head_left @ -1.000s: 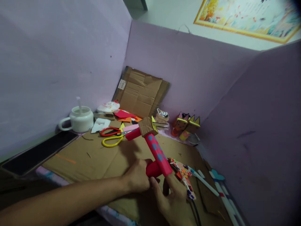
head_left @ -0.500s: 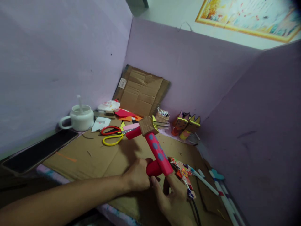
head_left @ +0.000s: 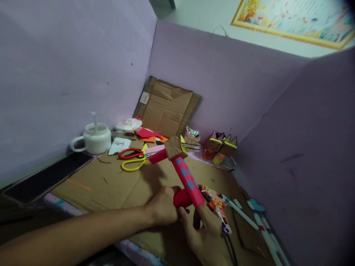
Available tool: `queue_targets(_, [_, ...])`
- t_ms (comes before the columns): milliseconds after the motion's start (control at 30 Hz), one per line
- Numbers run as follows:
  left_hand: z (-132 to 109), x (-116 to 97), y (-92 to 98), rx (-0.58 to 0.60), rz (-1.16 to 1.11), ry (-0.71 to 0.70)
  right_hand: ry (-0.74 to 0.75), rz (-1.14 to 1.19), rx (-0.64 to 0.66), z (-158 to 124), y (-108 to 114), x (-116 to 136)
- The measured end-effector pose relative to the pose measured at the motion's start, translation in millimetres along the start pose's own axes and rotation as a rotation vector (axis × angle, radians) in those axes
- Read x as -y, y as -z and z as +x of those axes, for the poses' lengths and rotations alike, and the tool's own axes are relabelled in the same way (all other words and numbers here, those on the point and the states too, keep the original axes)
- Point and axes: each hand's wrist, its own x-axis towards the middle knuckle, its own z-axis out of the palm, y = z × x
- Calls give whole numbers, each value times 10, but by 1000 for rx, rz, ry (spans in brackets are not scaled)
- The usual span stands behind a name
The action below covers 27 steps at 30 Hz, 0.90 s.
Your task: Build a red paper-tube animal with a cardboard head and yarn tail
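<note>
Both hands hold a paper craft figure above the cardboard sheet. Its red paper tubes are joined, one carrying blue dots, and a brown cardboard square with yellow pointed pieces sits at its far end. My left hand is closed around the lower red tube, its fingertips partly hidden. Under the dotted tube's near end, my right hand grips the figure with thumb and fingers. Just right of the figure lies a glue gun in a colourful patterned cover, with a black cord. Scissors with red and yellow handles lie to the left.
A white mug stands by the left wall, near a dark flat tablet-like object. Paper scraps lie behind the scissors. Two crown-topped paper figures stand at the back right. White sticks run along the right wall.
</note>
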Motion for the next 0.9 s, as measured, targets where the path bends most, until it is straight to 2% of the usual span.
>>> queue_targets(300, [11, 48, -15, -12, 22, -34, 39, -23, -30, -2, -4, -2])
queue_targets(900, [19, 79, -28, 0, -23, -18, 23, -16, -40, -13, -27, -32])
